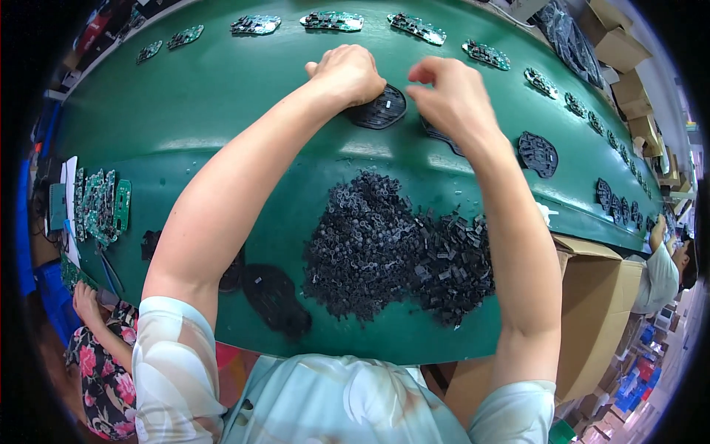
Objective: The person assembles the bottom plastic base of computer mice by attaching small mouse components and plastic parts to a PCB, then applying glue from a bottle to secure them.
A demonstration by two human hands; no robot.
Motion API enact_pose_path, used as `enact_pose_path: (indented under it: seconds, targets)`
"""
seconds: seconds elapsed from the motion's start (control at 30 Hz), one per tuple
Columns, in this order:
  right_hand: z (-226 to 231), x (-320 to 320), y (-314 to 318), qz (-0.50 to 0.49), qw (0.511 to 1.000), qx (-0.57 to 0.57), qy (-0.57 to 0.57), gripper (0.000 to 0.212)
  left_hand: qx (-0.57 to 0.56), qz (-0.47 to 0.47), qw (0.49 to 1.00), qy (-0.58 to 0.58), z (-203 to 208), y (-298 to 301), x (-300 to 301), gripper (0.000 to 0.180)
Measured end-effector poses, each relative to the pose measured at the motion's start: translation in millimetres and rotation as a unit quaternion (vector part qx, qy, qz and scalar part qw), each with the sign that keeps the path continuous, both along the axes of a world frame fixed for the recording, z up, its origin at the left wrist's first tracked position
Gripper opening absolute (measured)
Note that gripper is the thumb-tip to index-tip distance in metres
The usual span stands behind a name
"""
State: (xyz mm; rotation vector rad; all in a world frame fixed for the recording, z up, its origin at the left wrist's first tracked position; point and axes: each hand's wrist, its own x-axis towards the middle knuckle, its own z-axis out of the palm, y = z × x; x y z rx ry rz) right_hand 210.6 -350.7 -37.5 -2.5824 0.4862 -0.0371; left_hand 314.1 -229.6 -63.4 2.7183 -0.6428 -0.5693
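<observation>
Shell (384, 111), black and ribbed, lies on the green desk (148, 111), its upper left edge under the left hand (349, 72); whether that hand grips it, I cannot tell. Right hand (450, 92), blurred, curls with thumb and forefinger parted, near a second shell (444, 139). Small black parts (362, 244) lie heaped nearer the body; boards (331, 21) line the far side.
</observation>
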Motion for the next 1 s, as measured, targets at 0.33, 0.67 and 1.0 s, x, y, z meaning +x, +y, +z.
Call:
enact_pose_path:
  seconds: [0.33, 0.67, 1.0]
  targets:
    - [25, -134, 15, 0.051, 0.997, 0.057, -0.011, 0.017, -0.259, -0.146, 0.955, 0.02, 59, 112, -47, 0.013]
    - [8, -127, 16, 0.198, 0.977, 0.083, 0.01, 0.019, -0.068, -0.306, 0.944, 0.102, 98, 233, -159, 0.072]
    - [10, -128, 22, 0.253, 0.967, -0.018, 0.032, 0.023, -0.024, -0.299, 0.952, 0.062, 77, 247, -176, 0.089]
